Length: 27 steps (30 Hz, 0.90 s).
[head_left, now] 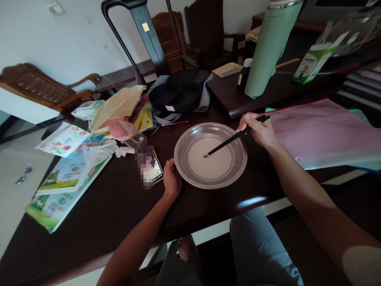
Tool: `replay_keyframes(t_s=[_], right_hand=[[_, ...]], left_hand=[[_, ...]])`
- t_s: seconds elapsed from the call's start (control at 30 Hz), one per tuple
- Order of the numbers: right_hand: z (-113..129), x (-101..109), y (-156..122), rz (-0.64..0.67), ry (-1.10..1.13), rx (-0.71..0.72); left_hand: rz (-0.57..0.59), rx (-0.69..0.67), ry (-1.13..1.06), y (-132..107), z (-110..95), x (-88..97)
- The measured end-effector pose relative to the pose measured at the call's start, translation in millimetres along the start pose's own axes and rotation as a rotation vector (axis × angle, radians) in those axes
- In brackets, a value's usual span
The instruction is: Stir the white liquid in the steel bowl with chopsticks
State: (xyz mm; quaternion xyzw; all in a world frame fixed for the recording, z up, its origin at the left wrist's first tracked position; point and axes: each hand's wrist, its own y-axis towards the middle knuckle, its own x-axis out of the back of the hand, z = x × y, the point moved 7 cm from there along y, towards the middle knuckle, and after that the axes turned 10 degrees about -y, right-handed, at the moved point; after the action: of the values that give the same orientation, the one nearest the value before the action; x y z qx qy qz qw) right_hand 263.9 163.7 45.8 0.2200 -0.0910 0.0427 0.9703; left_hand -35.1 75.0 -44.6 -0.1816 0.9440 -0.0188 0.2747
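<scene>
Right hand point(257, 129) grasps chopsticks point(228, 140), slanted into bowl point(182, 157); left hand point(172, 179) at left side, probably steadying, hold unclear.

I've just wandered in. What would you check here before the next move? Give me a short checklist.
1. Right hand has a grip on the chopsticks: ok.
2. Chopstick tips lie within the rim of the bowl: ok.
3. Bowl sits wholly on the table, not overhanging its edge: ok.
4. Left hand holds the bowl firmly: cannot tell; it is at the rim, but its pressure does not show.
5. Phone lies apart from the bowl: ok.
6. Flask is closed: cannot tell; the picture cuts off its top.
</scene>
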Motion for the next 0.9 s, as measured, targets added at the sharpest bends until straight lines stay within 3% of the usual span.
replay_keyframes(t_s=[0.07,0.27,0.47,0.67,0.83,0.9], right_hand=[[-3,1,0,-0.015,0.045,-0.02],[0,-13,-4,0.155,-0.014,0.012],[-2,1,-1,0.001,0.017,-0.011],[5,-14,-5,0.15,-0.039,0.035],[2,2,-1,-0.023,-0.035,0.01],[-2,1,0,-0.015,-0.002,-0.011]], left_hand=[[0.008,0.035,-0.035,0,3,-0.8],[0.034,0.014,0.013,-3,-1,-4.0],[0.042,0.04,-0.031,-3,1,-4.6],[0.056,0.051,-0.036,-5,-1,-7.1],[0.08,0.019,-0.009,-6,-4,-10.4],[0.073,0.025,-0.006,-5,-4,-10.3]])
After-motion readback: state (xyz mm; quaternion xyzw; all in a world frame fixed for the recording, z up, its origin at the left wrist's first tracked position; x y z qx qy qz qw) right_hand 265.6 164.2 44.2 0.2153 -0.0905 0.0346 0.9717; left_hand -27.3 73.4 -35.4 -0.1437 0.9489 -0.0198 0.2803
